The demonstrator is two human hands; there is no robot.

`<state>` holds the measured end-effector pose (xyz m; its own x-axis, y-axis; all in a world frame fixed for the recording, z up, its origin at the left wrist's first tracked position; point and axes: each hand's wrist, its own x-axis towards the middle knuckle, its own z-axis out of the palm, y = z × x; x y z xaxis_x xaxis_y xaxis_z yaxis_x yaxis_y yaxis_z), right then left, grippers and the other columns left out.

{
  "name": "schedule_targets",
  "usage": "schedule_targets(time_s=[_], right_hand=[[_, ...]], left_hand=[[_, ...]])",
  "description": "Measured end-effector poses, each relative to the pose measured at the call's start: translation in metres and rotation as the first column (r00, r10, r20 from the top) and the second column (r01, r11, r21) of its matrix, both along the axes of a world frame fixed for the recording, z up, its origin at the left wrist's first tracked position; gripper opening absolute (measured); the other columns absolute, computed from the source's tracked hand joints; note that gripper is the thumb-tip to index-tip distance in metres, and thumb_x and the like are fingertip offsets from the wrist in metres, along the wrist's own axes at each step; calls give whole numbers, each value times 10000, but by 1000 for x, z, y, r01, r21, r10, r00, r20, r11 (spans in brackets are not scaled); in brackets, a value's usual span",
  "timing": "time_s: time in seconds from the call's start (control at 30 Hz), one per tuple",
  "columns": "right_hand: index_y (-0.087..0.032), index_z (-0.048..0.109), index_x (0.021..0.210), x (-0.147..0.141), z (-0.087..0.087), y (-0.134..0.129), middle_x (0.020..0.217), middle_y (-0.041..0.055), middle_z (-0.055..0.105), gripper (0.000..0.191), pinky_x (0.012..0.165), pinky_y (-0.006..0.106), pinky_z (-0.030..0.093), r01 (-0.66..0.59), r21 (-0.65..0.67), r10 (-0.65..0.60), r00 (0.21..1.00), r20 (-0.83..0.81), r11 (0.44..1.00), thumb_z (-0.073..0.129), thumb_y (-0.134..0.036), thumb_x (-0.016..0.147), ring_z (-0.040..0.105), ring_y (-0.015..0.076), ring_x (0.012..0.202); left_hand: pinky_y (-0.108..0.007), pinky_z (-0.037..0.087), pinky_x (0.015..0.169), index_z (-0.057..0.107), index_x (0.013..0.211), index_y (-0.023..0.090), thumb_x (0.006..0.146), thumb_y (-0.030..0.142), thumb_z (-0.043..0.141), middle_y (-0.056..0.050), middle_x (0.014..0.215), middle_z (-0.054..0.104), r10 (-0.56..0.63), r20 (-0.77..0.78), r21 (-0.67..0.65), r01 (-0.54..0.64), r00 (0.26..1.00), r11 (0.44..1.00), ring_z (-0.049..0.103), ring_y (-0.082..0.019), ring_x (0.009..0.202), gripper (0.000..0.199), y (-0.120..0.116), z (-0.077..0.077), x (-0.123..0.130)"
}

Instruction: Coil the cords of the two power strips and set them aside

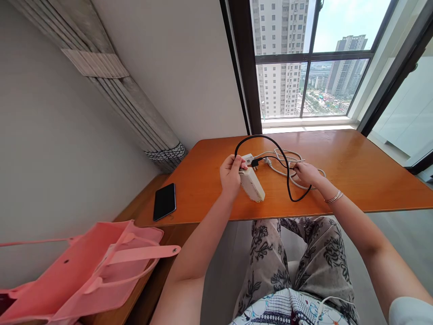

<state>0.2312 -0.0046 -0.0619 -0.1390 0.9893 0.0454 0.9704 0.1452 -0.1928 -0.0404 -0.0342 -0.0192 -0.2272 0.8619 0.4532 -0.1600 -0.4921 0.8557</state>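
Note:
My left hand (232,175) is closed around the upper end of a worn, white box-shaped device (253,186), held tilted above the table's front part. A thick black cable (273,141) rises from beside those fingers and arcs over to the right, with its lower loop near my right wrist. My right hand (306,173) pinches a thin black cord (279,158), which runs to a black plug (255,162). Beside that plug is a white plug or adapter (248,159); whether they join is unclear. Coiled white cable (287,155) lies behind and under my right hand.
A dark-screened phone or tablet (165,201) lies at the left of the orange-brown wooden table (358,180). An open pink bag (111,266) rests on a lower wooden surface at left. Behind the table are a window (311,58) and a grey curtain (131,104).

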Motion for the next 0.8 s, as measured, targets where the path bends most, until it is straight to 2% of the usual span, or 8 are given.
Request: schedule_targets(time_s=[0.1,0.23,0.4,0.5,0.63,0.8], right_hand=[[-172,670,1217,6,10,-3,1242,106,704,392,891,282,470,72,76,-67,995,-68,995,350,-246,1003,643,220,1133],[-177,746,1082,21,33,-13,1045,101,765,353,780,301,465,165,196,-125,971,-202,967,440,-293,949,682,245,974],[-185,780,959,38,64,-29,763,73,732,307,678,309,419,233,375,-96,932,-348,897,508,-291,867,648,222,754],[-176,768,934,45,80,-37,600,6,605,268,591,284,368,283,447,18,829,-559,849,544,-273,824,524,153,575],[-184,734,928,52,99,-47,589,-47,474,209,526,254,303,356,528,202,649,-733,771,610,-237,768,382,102,521],[-194,685,783,51,118,-58,641,-38,515,92,515,253,287,444,567,328,505,-798,694,618,-191,720,380,94,543]], left_hand=[[-212,454,561,573,643,191,757,550,749,26,566,512,1,24,6,-1,1000,1000,534,-93,556,416,1,-2,-2],[-196,448,554,586,638,182,719,573,780,30,558,524,-10,54,18,9,999,1000,531,-83,550,443,2,-1,-2],[-200,447,554,597,625,178,706,567,793,25,553,538,-8,74,14,7,997,1000,534,-86,549,443,4,-1,0],[-193,444,550,602,631,176,713,558,792,27,549,537,-9,92,4,9,996,1000,536,-82,545,434,6,-3,1],[-190,443,550,603,643,174,724,541,789,28,551,543,-22,104,-2,22,994,1000,538,-80,542,419,6,-5,3],[-199,445,538,583,635,175,742,524,774,25,548,542,-32,104,-16,34,994,999,535,-84,523,412,4,-5,9]])
